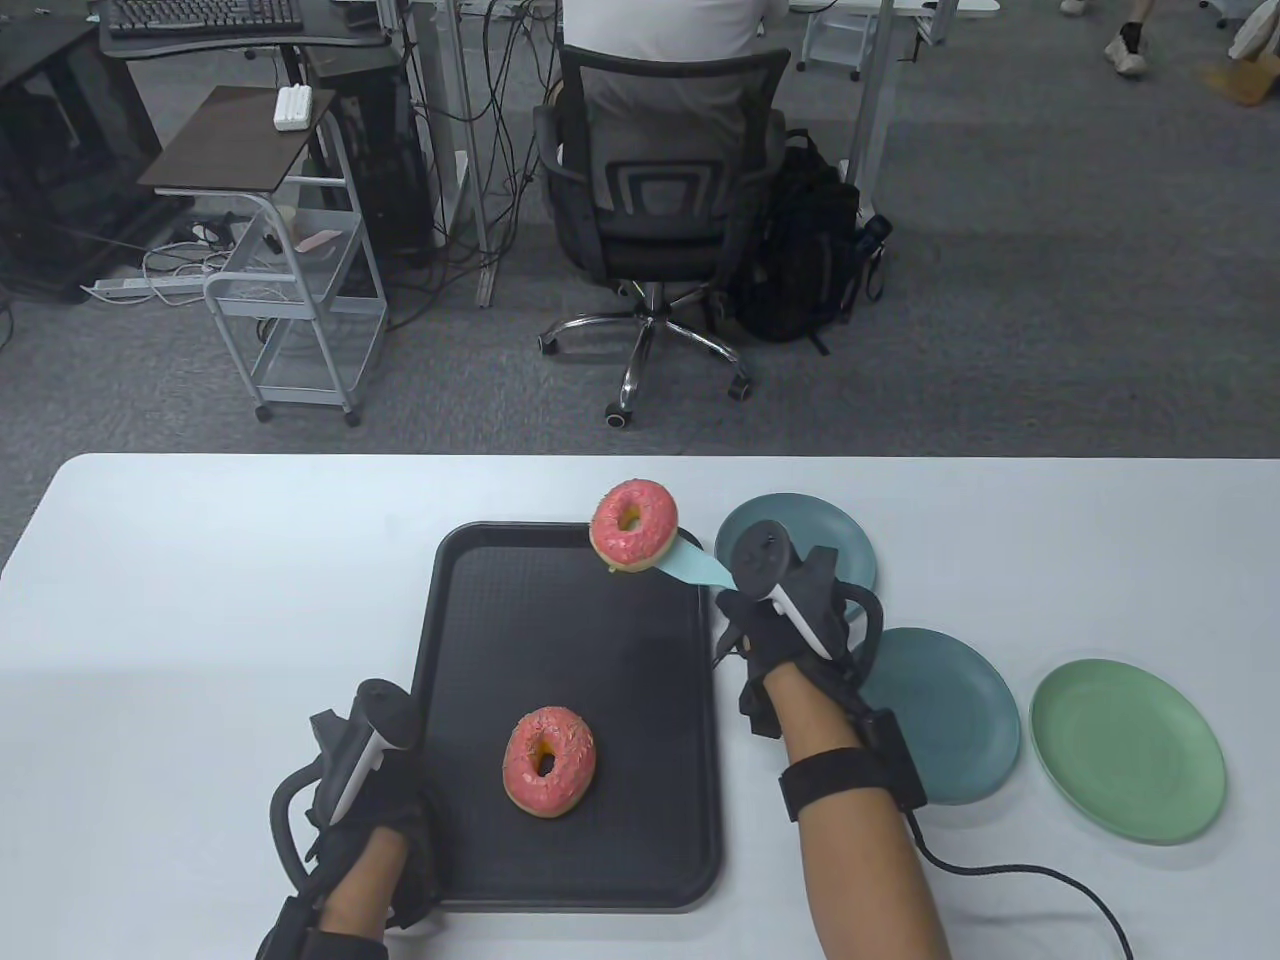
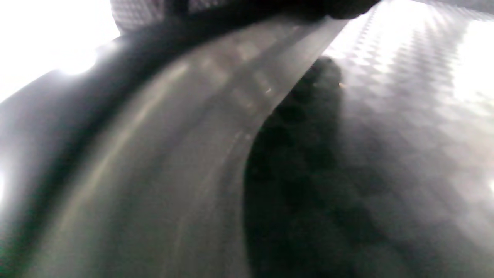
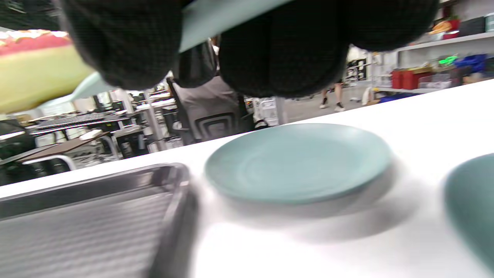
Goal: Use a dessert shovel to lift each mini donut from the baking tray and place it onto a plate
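My right hand (image 1: pixel 775 625), just right of the frame's centre in the table view, has its fingers curled round the handle of the pale blue dessert shovel (image 1: pixel 695 566). In the right wrist view the gloved fingers (image 3: pixel 281 50) fill the top edge with the shovel's blue handle (image 3: pixel 216 19) running between them. The blade points up and left, and a pink-iced donut (image 1: pixel 634 525) sits on it, raised over the upper right corner of the black baking tray (image 1: pixel 470 700). The donut's yellow underside and pink top show at the upper left of the right wrist view (image 3: pixel 34 73).

My left hand (image 1: pixel 375 810) is at the lower left of the table view, on the tray's lower left edge. I cannot tell how its fingers lie, as the tracker and glove cover them. The left wrist view shows only a blurred close stretch of the tray rim (image 2: pixel 173 154) and its textured floor.

A second pink donut (image 1: pixel 549 760) lies flat on the tray floor, below centre. Right of the tray, three plates stand on the white table (image 1: pixel 200 580): a blue-green plate (image 1: pixel 840 530) partly behind my right hand, a darker teal plate (image 1: pixel 950 710) below and right of it, and a light green plate (image 1: pixel 1128 750) furthest right. None of them holds a donut. In the right wrist view the blue-green plate (image 3: pixel 297 162) lies just beside the tray corner (image 3: pixel 170 181).
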`<control>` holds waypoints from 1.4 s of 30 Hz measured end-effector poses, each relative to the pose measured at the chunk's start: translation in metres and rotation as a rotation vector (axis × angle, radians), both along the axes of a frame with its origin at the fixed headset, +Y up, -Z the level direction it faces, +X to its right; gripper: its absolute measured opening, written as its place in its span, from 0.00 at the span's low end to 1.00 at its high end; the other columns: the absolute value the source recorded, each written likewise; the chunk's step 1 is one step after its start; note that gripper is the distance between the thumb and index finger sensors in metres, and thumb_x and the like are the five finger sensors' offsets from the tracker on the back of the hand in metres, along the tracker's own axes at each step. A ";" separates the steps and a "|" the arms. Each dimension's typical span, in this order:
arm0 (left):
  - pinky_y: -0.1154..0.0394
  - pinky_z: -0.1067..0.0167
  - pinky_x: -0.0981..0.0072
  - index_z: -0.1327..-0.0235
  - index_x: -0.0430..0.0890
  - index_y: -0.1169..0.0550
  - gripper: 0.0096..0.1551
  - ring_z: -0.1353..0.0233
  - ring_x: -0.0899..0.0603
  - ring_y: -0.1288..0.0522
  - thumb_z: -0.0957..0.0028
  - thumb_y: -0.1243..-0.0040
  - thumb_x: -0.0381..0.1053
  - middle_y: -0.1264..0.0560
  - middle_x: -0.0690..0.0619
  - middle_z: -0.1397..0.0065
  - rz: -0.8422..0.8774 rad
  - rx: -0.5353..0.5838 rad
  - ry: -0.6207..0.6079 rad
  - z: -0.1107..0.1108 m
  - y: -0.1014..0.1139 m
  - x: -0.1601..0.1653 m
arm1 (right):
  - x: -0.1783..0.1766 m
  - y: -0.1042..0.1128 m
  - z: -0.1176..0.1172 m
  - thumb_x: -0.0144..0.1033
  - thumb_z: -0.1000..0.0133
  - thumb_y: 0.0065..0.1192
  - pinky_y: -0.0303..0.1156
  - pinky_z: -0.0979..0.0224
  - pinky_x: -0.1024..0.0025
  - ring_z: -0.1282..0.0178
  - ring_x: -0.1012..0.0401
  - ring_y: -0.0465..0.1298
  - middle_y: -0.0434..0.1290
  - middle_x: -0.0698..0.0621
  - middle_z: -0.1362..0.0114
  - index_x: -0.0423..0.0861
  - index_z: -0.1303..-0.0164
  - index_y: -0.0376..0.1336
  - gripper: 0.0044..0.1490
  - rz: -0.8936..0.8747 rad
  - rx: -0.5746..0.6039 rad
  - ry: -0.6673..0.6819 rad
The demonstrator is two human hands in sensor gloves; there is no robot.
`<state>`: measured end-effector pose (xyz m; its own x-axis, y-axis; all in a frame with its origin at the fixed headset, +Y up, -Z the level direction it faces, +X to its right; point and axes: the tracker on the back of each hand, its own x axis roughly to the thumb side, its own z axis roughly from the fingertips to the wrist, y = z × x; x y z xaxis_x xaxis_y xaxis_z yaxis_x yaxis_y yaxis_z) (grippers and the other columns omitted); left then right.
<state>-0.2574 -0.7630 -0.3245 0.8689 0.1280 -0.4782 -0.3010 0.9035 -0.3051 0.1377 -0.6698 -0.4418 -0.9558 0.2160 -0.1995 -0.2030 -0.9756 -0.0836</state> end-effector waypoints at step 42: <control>0.23 0.44 0.53 0.30 0.51 0.38 0.33 0.49 0.49 0.21 0.48 0.45 0.56 0.28 0.52 0.39 -0.004 -0.005 0.000 0.000 0.000 0.000 | 0.090 -0.037 -0.008 0.39 0.51 0.75 0.88 0.56 0.58 0.53 0.50 0.83 0.78 0.39 0.39 0.50 0.29 0.65 0.37 0.238 -0.062 -0.344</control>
<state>-0.2572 -0.7627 -0.3242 0.8696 0.1218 -0.4785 -0.2971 0.9030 -0.3102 0.2276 -0.7066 -0.4498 -0.8529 -0.0251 -0.5215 0.0581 -0.9972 -0.0472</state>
